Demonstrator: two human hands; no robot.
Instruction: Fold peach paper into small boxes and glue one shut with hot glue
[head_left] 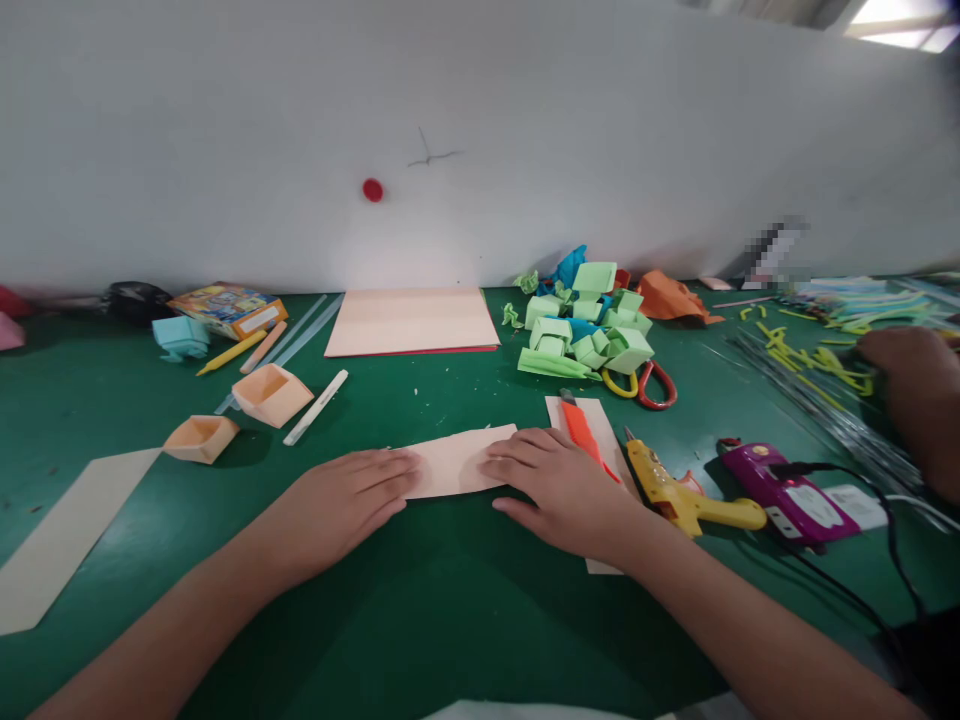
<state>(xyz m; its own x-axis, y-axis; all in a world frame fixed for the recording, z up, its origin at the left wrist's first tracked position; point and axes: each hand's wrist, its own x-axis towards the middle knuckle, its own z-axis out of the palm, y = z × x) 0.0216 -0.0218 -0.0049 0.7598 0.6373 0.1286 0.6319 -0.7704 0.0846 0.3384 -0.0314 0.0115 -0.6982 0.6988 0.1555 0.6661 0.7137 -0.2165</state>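
A strip of pale peach paper [451, 464] lies on the green table in front of me. My left hand [349, 500] rests flat on its left end, fingers stretched out. My right hand [551, 485] presses on the right end with fingers extended. Just beyond the right hand, an orange utility knife [583, 432] lies on another peach paper strip [606, 420], partly hidden by that hand. A yellow hot glue gun [667, 490] sits right of my right wrist. Two folded peach paper boxes [271, 394] and a white stick-like tool [316, 408] are beyond my left hand.
Peach paper sheets [412, 322] lie at the back, beside a pile of green folded paper pieces [592, 325] and scissors [657, 386]. A purple power strip [795, 495] with cords stands right. Another person's hand [911, 370] is at far right. A cut paper piece [71, 540] lies left.
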